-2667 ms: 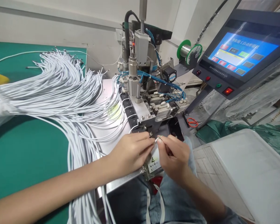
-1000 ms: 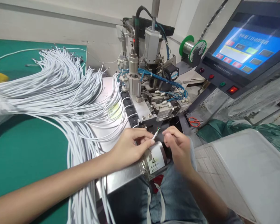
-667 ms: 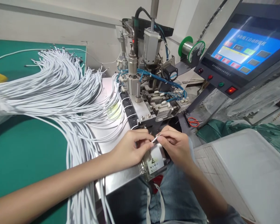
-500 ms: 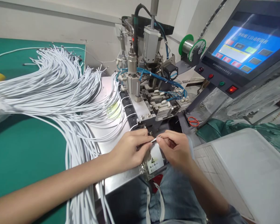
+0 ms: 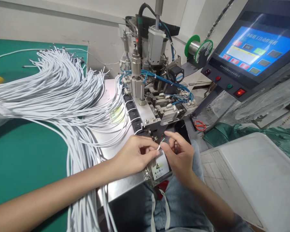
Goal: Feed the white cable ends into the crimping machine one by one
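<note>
The cable (image 5: 159, 147) is at the front of a bench, before a machine (image 5: 146, 112) of metal blocks and blue air lines. A green mat (image 5: 24, 158) covers the bench on the left, and a thick bundle (image 5: 65, 87) of white cables spreads across it, wrapped at the far left. Part of the bundle falls over the near edge, beneath the left forearm; other strands curve to the black holders (image 5: 136, 120) along the machine's side. A pale wall (image 5: 58, 24) stands behind. A green-flanged spool (image 5: 195, 49) sits to the right of the machine, and beyond it a tilted screen (image 5: 256, 50) is lit blue. Red-handled scissors (image 5: 199, 125) lie below the screen, and a white tray (image 5: 268, 170) fills the lower right.

The cable's end pokes up and to the right from the left hand (image 5: 137, 153), above a white label (image 5: 160, 166). Thin coloured wires (image 5: 162, 140), red and green among them, fan from its tip, just beside the right thumb.

The left thumb and forefinger are pinched on the cable. On the right hand (image 5: 180, 153), thumb and forefinger stand apart, the forefinger raised and the others curled; whether the thumb touches the cable, I cannot tell.
</note>
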`<state>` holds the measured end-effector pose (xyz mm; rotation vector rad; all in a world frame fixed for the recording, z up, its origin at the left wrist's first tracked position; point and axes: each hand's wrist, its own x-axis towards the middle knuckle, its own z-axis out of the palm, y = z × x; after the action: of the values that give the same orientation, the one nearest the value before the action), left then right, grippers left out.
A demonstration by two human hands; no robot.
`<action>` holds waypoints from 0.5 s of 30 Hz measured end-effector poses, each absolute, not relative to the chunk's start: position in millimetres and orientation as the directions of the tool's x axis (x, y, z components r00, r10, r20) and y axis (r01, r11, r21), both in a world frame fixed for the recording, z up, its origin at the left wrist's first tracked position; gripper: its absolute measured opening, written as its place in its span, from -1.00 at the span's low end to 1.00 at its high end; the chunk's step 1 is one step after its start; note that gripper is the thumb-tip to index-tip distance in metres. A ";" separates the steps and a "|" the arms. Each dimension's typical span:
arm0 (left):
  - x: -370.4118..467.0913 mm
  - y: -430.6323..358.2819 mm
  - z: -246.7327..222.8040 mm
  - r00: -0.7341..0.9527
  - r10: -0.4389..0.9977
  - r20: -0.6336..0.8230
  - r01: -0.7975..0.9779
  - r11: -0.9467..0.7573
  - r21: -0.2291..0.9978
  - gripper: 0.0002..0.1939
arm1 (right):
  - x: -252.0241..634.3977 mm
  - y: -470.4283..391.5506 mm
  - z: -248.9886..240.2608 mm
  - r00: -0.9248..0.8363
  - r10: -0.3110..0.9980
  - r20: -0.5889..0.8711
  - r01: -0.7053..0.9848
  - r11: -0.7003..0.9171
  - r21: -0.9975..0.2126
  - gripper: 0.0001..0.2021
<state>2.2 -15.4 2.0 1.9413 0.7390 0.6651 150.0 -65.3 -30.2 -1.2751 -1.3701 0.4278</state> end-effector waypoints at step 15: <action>2.3 -14.1 -3.3 0.670 0.713 0.208 0.300 -0.516 0.803 -0.74 | 159.8 -65.0 -24.5 -0.024 0.648 0.761 0.851 0.413 -0.325 -0.88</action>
<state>2.3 -14.1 -3.3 2.1097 0.7781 0.6821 159.8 -65.0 -24.5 -1.3084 -1.7433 -0.2748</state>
